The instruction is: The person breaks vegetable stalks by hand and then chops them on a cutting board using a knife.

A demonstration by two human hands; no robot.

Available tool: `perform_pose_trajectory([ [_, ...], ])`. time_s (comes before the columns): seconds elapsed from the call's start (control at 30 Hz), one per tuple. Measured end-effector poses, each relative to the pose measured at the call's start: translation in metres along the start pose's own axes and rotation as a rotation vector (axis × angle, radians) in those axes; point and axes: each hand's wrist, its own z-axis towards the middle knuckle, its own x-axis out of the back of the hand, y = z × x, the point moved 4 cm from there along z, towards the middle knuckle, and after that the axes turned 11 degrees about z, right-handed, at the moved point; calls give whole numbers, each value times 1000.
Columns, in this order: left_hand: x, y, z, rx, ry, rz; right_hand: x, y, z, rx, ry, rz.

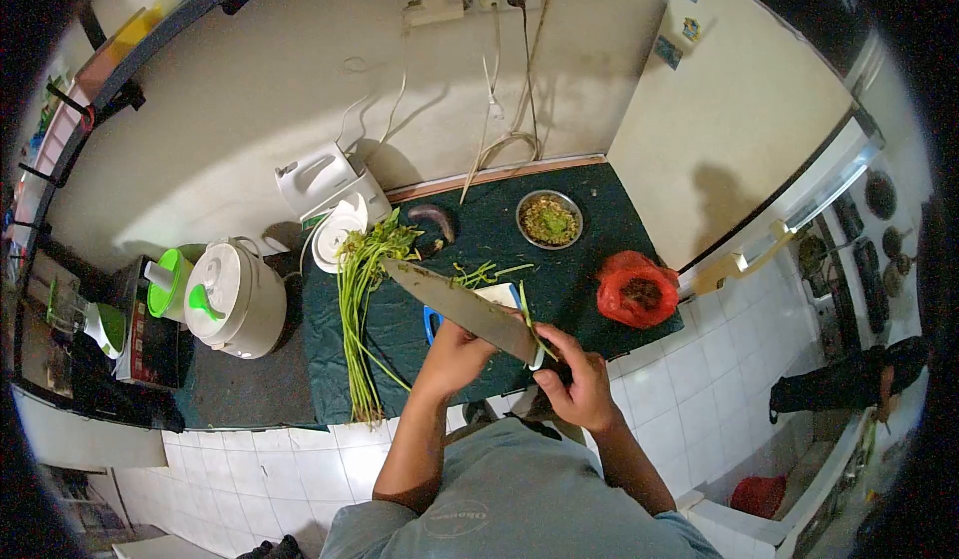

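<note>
A large knife (465, 304) crosses in front of me, its broad blade pointing up and left. My left hand (460, 356) is closed near the blade's lower edge; what it grips is hidden behind the blade. My right hand (579, 379) is closed around the knife's end and a green stem (526, 309), its fingers partly bent. Beneath the knife lies a white and blue cutting board (499, 295). A bunch of long green stems with leaves (362, 309) rests to the left, with loose green pieces (479, 274) behind the board.
On the dark green cloth (609, 209) stand a metal bowl of chopped food (548, 220) and a red plastic bag (636, 289). An eggplant (432, 219) and a white mixer (330, 184) are at the back. A rice cooker (235, 299) stands left; a fridge (739, 109) right.
</note>
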Motion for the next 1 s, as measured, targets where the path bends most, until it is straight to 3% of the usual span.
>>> perform_pose_trajectory([
  [0.07,1,0,-1,-6,2,26,-2,0,0,-47,-30,0],
  [0.23,3,-1,-6,14,65,21,-8,0,2,92,8,18],
  [0.43,1,-3,-10,-8,28,-8,-12,4,-2,-9,6,87],
  [1.0,10,3,-9,-35,29,0,-18,-3,3,68,-3,5],
])
